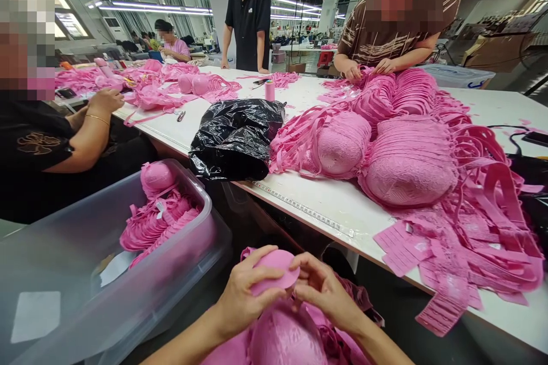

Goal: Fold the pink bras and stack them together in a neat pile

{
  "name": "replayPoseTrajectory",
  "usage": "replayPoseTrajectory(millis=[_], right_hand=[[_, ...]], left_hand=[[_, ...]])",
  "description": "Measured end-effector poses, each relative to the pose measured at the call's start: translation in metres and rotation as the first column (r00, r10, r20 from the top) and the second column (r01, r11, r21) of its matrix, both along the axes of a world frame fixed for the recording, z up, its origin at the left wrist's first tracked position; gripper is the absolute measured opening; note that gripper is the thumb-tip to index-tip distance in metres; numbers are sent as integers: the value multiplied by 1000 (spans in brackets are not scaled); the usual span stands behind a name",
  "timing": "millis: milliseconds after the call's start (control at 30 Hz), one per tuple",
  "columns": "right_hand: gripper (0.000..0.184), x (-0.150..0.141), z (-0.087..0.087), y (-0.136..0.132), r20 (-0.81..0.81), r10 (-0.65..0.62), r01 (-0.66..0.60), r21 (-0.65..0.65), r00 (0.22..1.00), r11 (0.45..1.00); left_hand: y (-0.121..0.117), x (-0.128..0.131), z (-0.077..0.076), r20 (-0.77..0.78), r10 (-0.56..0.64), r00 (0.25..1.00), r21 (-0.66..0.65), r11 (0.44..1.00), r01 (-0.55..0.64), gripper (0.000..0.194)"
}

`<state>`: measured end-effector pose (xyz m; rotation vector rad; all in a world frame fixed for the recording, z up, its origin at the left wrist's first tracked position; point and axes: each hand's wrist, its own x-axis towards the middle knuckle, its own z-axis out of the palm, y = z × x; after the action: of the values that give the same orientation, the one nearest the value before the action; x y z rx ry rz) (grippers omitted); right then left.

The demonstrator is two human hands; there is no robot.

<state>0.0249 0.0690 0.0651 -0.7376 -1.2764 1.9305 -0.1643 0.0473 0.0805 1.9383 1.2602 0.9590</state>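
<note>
Occupying the far left, a co-worker in a black short-sleeved top (38,148) holds both hands near the table edge. Below stands a translucent plastic bin (162,274) containing a nested stack of pink bras (158,222). Loose pink garments (162,91) cover the far left part of the white flat-topped table (308,188). A crumpled black plastic bag (237,131) lies at the near table edge. A standing person in a black collared shirt (248,28) is on the far side.

At lower centre, the wearer's left hand (240,291) grips a smooth pink rounded cup (276,271), fingers over the top and thumb beneath. The cup is in front of the table, above a larger pink padded garment (286,336). The right hand (325,291) meets the cup's right edge with bent fingers; whether thumb and index finger clamp the edge cannot be told.

A white printed measuring strip (303,208) runs along the table edge. To its right lies a large nested stack of pink lace bras (406,165), straps spread rightward. Behind it, a co-worker in a brown patterned top (385,34) leans over, both hands at the pink material.
</note>
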Motion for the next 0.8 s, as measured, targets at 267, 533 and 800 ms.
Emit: replayPoseTrajectory(millis=[267,533,800], right_hand=[[24,-3,3,-3,278,-196,63,423,940,904],[23,-16,-8,-13,176,-306,261,238,936,936],[38,-13,-8,-18,170,-246,230,111,954,967]], left_hand=[[-2,2,12,133,36,990,-135,991,-18,11],[5,11,23,191,197,962,-470,879,-86,45],[5,12,18,179,209,961,-499,862,-94,13]])
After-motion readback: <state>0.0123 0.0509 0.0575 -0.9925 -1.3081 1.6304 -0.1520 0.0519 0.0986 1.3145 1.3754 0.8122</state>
